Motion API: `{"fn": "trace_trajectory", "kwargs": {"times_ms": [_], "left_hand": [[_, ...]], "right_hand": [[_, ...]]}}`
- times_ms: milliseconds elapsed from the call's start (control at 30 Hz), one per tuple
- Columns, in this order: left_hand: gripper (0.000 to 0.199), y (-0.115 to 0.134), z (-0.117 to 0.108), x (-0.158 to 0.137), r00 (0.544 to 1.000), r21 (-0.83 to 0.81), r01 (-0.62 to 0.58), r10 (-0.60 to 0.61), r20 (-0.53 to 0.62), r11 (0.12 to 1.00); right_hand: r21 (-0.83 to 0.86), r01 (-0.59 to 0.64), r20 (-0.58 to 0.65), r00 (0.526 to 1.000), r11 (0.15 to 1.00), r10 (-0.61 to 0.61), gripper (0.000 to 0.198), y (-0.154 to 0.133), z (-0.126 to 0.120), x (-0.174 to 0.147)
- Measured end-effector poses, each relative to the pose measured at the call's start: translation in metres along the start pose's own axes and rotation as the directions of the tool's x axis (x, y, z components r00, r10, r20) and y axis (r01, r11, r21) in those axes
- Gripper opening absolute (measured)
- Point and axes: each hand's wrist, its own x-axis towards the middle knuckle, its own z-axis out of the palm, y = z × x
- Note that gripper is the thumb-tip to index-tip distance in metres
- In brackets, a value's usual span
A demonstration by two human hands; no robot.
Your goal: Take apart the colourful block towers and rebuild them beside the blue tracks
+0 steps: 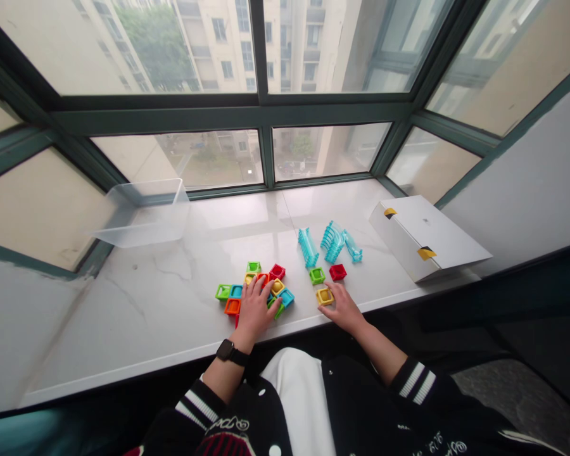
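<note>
My right hand has its thumb and fingers around a yellow toy block on the white sill. Just behind that block sit a green block and a red block. Over on the left, my left hand lies with fingers spread on a cluster of colourful square blocks. A green block, an orange block and a blue block show at the cluster's edges. The palm hides some of the blocks beneath it.
Translucent turquoise track pieces lie behind the loose blocks. A clear plastic bin stands at the back left. At the right is a white box with yellow-black tabs. Window frames rise behind the marble-look sill.
</note>
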Motion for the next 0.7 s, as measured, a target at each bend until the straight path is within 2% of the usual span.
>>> {"fn": "trace_trajectory", "kwargs": {"times_ms": [133,233,300,400,533,633,700], "left_hand": [[0.056,-0.003,0.003,-0.001,1.000,-0.010,-0.002,0.002,-0.013,1.000],[0.058,-0.005,0.006,-0.001,1.000,-0.019,0.001,-0.001,-0.020,1.000],[0.053,-0.005,0.007,-0.001,1.000,-0.014,0.000,-0.001,-0.022,1.000],[0.047,-0.004,0.007,0.000,1.000,-0.002,0.003,-0.003,-0.024,1.000],[0.049,-0.002,0.003,0.000,1.000,0.014,-0.014,0.014,-0.016,1.000],[0.046,-0.002,0.001,-0.001,0.999,0.017,-0.041,0.041,0.000,0.999],[0.041,-0.001,0.000,-0.002,0.999,0.014,-0.049,0.049,0.002,0.999]], "right_hand": [[0.025,0.030,-0.086,0.996,0.999,-0.027,0.055,-0.012,-0.014,0.001],[0.036,0.106,-0.183,0.978,0.994,-0.097,0.041,-0.029,-0.025,0.006],[0.053,0.160,-0.194,0.970,0.986,-0.147,0.034,-0.043,-0.029,0.011],[0.090,0.240,-0.104,0.967,0.967,-0.231,0.030,-0.066,-0.027,0.022],[0.051,0.331,0.121,0.934,0.942,-0.335,0.030,-0.087,-0.005,0.035],[-0.065,0.351,0.290,0.902,0.934,-0.319,0.034,-0.094,0.016,0.042],[-0.127,0.345,0.354,0.892,0.930,-0.283,0.036,-0.097,0.026,0.044]]}}
